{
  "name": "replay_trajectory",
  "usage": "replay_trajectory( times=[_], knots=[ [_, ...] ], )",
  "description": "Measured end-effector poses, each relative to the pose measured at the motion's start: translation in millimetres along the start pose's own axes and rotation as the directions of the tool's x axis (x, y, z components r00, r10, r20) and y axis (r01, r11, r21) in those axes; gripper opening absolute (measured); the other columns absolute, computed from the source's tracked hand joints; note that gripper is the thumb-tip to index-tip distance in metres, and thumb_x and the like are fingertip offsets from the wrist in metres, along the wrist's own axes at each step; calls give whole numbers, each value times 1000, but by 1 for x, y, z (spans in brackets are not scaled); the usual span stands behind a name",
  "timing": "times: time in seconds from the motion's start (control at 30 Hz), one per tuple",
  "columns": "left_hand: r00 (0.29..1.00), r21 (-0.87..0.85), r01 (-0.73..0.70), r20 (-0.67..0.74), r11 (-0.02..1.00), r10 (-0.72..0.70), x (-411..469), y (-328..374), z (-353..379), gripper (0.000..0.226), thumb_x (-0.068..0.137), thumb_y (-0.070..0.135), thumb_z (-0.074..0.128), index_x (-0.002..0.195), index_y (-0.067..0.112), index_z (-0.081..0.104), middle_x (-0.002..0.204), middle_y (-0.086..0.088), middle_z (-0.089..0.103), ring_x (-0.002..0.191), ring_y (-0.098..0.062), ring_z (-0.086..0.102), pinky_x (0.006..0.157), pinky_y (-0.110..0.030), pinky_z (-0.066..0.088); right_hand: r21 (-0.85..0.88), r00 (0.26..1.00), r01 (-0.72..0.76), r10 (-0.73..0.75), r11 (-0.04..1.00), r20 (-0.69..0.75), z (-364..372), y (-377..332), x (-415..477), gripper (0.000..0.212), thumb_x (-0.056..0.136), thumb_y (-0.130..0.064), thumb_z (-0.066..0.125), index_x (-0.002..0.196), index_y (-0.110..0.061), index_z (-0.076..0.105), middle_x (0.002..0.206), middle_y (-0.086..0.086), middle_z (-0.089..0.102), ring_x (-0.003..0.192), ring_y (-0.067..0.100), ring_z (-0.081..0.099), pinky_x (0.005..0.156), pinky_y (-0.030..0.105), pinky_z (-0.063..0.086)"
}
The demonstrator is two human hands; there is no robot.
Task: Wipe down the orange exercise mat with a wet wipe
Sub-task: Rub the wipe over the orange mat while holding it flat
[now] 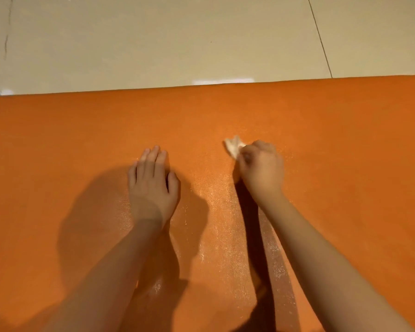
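place: indoor room, home or gym unclear | floor [153, 44]: glossy beige tiles, thin dark grout line [320, 37], bright light glints | mat [58, 140]: orange, spread flat on tiles, viewed from close above

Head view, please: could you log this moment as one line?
right hand: grips wet wipe on orange mat | left hand: flat on mat

A pale, glossy tiled floor [177, 39] lies before you, with a dark grout line [320, 37] crossing it at the far right. The orange exercise mat [345, 140] lies flat on it, its far edge running straight across. On the mat your left hand [151, 185] rests flat, your right hand [261, 168] presses the white wet wipe [233, 146], and a damp sheen [216, 212] glistens between your arms.
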State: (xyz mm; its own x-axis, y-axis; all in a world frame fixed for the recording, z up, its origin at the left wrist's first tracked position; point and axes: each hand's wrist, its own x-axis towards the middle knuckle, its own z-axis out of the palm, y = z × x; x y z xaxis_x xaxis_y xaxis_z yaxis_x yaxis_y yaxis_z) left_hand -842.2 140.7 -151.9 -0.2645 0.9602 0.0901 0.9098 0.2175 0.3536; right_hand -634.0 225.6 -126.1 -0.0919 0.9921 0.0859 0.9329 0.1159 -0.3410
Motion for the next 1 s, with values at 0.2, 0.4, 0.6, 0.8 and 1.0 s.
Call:
replay_trajectory(
  times=[0.2,0.4,0.6,0.8,1.0],
  knots=[
    [999,-26,-13,-43,1000,11,0,1,0,46,92,22,43,134,7,53,143,-10,49,138,-26,36,115,-42,20,100,997,74,-70,992,-39,18,-30,-5,10,76,-3,53,73,1,62,77,17,56,70,33,52,58,35,39],
    [999,-18,-14,-35,1000,13,1,2,-1,47,93,23,42,134,6,55,143,-9,50,137,-25,37,115,-46,25,-27,992,113,-114,993,-60,10,-3,32,14,77,-11,54,73,-7,66,77,13,60,73,34,54,60,35,36],
    [999,-6,-21,-28,1000,21,0,2,0,48,93,24,40,135,5,54,144,-9,49,139,-24,36,116,-45,22,103,993,41,-30,994,-111,27,-35,37,12,75,-6,54,72,-1,65,75,18,58,73,36,55,61,38,41],
    [999,9,-28,-32,1000,28,0,2,1,49,93,25,38,135,5,54,143,-10,50,139,-24,35,117,-43,19,24,978,-100,103,995,-181,19,-15,67,22,80,-16,52,83,-4,71,84,18,62,83,39,56,65,39,38],
    [1000,19,-20,-10,1000,21,1,1,0,49,93,24,39,135,5,54,144,-10,49,140,-24,35,117,-44,19,84,964,267,-266,960,-23,32,-45,66,17,77,-9,54,81,-6,71,84,14,61,80,37,56,65,38,40]
  ],
)
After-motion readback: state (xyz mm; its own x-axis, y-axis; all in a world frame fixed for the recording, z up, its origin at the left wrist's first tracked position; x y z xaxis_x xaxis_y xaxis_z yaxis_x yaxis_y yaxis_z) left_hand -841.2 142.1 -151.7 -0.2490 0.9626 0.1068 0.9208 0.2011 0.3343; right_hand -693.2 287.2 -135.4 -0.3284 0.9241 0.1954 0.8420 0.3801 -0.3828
